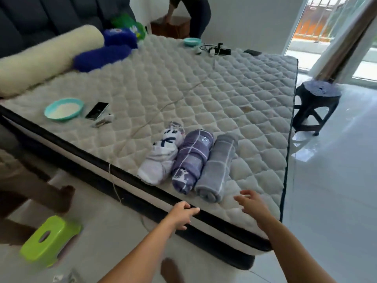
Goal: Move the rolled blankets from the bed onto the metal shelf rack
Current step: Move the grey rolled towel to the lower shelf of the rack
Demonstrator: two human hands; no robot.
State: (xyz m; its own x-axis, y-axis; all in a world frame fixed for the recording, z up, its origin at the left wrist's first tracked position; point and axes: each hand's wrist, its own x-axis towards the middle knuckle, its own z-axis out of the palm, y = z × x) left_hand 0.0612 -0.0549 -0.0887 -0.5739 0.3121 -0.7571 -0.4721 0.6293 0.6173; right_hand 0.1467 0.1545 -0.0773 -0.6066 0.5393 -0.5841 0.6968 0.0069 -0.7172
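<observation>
Three rolled blankets lie side by side near the front edge of the quilted bed (183, 82): a white one with dark marks (161, 158), a purple checked one (191, 160) and a grey-blue one (217, 168). My left hand (181, 214) hovers at the mattress edge just below the purple roll, fingers loosely curled and holding nothing. My right hand (252, 203) is spread over the mattress corner, just right of the grey-blue roll's near end, not touching it. The metal shelf rack is not in view.
A teal bowl (63, 109), a phone (97, 110) and a cable lie on the bed's left. Pillows (47, 58) sit by the headboard. A green stool (50, 240) stands on the floor at left, a dark stool (317, 105) at right. Another person (193, 15) bends at the far side.
</observation>
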